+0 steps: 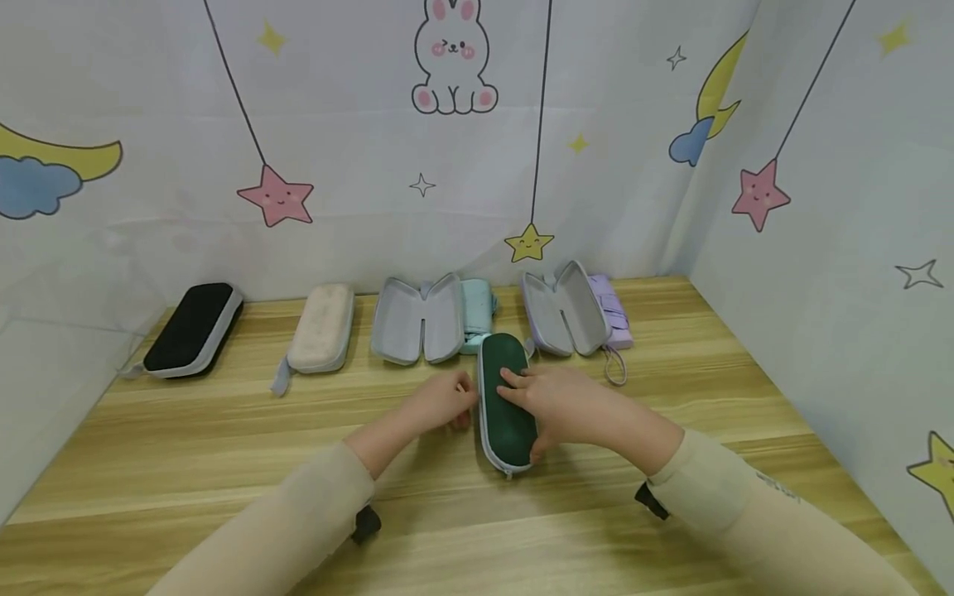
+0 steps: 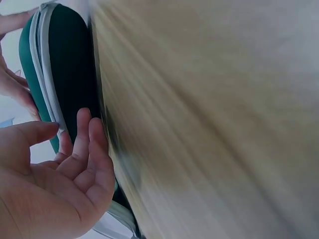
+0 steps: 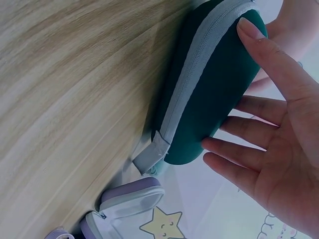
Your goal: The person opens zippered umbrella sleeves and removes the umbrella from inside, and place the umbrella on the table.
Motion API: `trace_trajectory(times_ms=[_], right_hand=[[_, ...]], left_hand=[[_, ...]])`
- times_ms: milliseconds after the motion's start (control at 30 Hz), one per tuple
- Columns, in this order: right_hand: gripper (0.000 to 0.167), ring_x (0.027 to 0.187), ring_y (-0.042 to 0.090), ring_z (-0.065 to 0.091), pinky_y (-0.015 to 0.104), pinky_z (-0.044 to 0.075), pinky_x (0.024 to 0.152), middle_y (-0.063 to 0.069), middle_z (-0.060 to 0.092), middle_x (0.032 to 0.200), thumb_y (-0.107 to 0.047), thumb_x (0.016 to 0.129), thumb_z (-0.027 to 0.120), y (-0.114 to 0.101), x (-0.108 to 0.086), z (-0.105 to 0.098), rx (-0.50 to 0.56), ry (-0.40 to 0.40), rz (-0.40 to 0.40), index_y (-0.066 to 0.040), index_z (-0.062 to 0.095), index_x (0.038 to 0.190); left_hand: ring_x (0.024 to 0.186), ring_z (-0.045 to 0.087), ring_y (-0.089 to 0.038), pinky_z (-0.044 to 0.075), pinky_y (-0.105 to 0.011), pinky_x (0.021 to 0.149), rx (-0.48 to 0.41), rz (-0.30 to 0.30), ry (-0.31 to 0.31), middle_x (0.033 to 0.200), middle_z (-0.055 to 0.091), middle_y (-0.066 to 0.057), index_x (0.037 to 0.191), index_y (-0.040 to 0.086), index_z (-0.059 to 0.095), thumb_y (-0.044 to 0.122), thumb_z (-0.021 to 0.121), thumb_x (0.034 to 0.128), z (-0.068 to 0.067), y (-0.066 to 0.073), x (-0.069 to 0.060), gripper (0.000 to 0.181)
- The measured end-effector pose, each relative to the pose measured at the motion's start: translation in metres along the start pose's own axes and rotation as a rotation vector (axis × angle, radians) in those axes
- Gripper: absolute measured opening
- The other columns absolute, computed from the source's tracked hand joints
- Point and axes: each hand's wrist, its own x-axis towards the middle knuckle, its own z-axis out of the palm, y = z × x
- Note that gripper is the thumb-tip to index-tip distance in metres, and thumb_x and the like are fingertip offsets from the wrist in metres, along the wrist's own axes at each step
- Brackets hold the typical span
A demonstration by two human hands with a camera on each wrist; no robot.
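Observation:
A dark green zippered hard case (image 1: 508, 414) with a grey zipper band lies near the middle of the table. My right hand (image 1: 562, 401) holds it, fingers spread over the top and thumb (image 3: 251, 30) against its side. At the left side of the case is my left hand (image 1: 443, 401). In the left wrist view its thumb (image 2: 42, 132) and index fingertip meet at the zipper, pinching what looks like the zipper pull, mostly hidden; the other fingers are loosely bent. A small pull (image 1: 509, 473) shows at the near end. A grey fabric loop (image 3: 152, 152) hangs from the far end.
Along the back stand a closed black case (image 1: 194, 327), a closed cream case (image 1: 324, 323), an open grey-lined case (image 1: 419, 323) beside a folded teal umbrella (image 1: 475, 306), and an open lilac case (image 1: 562, 310) beside a folded purple umbrella (image 1: 613, 310). Printed curtains (image 1: 358, 124) enclose the table.

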Motion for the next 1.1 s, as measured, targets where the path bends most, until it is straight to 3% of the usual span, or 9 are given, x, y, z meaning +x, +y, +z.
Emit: trace_trajectory(times_ms=[233,333,433,533,633,767,900,1000,1100], right_hand=[[0.097,0.133,0.032,0.044,0.040,0.039,0.104,0.014,0.036,0.152,-0.055,0.067,0.084,-0.001,-0.001,-0.001,-0.010,0.016,-0.013,-0.007,0.048,0.144],[0.097,0.133,0.032,0.043,0.041,0.039,0.104,0.014,0.036,0.152,-0.054,0.067,0.084,0.000,-0.001,-0.001,-0.002,0.025,-0.024,-0.007,0.048,0.144],[0.095,0.134,0.032,0.042,0.041,0.039,0.104,0.014,0.035,0.152,-0.055,0.068,0.083,0.002,-0.003,0.001,0.000,0.036,-0.046,-0.008,0.049,0.144],[0.091,0.134,0.032,0.042,0.043,0.039,0.105,0.014,0.036,0.152,-0.058,0.071,0.080,0.002,-0.005,0.004,-0.034,0.063,-0.082,-0.011,0.050,0.143],[0.085,0.135,0.030,0.041,0.044,0.037,0.106,0.011,0.039,0.151,-0.059,0.075,0.076,0.000,-0.008,0.009,-0.102,0.103,-0.143,-0.014,0.051,0.143],[0.073,0.132,0.026,0.043,0.043,0.037,0.106,0.008,0.047,0.144,-0.053,0.079,0.076,-0.006,-0.012,0.019,-0.202,0.224,-0.309,-0.014,0.056,0.138],[0.046,0.120,0.022,0.052,0.037,0.040,0.102,0.005,0.057,0.128,-0.034,0.083,0.077,-0.012,-0.014,0.030,-0.275,0.439,-0.502,-0.017,0.065,0.124],[0.027,0.111,0.019,0.054,0.035,0.041,0.100,0.002,0.059,0.116,-0.022,0.087,0.074,-0.017,-0.012,0.038,-0.326,0.553,-0.580,-0.021,0.070,0.114],[0.016,0.104,0.018,0.053,0.034,0.040,0.098,-0.001,0.056,0.107,-0.022,0.088,0.070,-0.023,-0.011,0.042,-0.414,0.577,-0.612,-0.025,0.072,0.104]], left_hand=[[0.060,0.063,-0.017,0.047,-0.029,0.055,0.008,-0.051,-0.028,0.069,0.067,-0.005,0.099,0.004,0.061,0.021,0.051,0.0966,-0.003,0.000,0.015,0.020],[0.059,0.066,-0.020,0.050,-0.031,0.056,-0.050,-0.052,-0.032,0.068,0.067,-0.008,0.120,0.001,0.056,0.019,0.054,0.0938,-0.005,0.002,0.017,0.032],[0.059,0.067,-0.023,0.053,-0.032,0.058,-0.104,-0.041,-0.051,0.068,0.067,-0.010,0.142,-0.001,0.039,0.015,0.056,0.0908,-0.007,0.003,0.019,0.056],[0.059,0.067,-0.024,0.054,-0.034,0.059,-0.129,-0.035,-0.084,0.070,0.067,-0.011,0.149,-0.002,0.027,0.010,0.057,0.0897,-0.007,0.004,0.022,0.068],[0.059,0.066,-0.023,0.054,-0.034,0.058,-0.140,-0.044,-0.097,0.070,0.067,-0.012,0.151,-0.002,0.025,0.008,0.056,0.0896,-0.006,0.004,0.023,0.069],[0.055,0.065,-0.022,0.053,-0.034,0.055,-0.176,-0.052,-0.095,0.067,0.066,-0.013,0.151,0.000,0.027,0.004,0.055,0.0894,-0.005,0.003,0.022,0.067],[0.051,0.062,-0.020,0.053,-0.033,0.052,-0.197,-0.049,-0.092,0.064,0.064,-0.014,0.150,0.002,0.031,0.002,0.052,0.0888,-0.004,0.002,0.022,0.065],[0.049,0.061,-0.019,0.053,-0.033,0.050,-0.206,-0.049,-0.084,0.062,0.063,-0.014,0.150,0.001,0.032,0.001,0.051,0.0877,-0.003,0.002,0.021,0.065],[0.047,0.060,-0.019,0.053,-0.033,0.050,-0.224,-0.061,-0.075,0.062,0.062,-0.014,0.149,0.002,0.033,-0.001,0.051,0.0868,-0.003,0.003,0.020,0.065]])
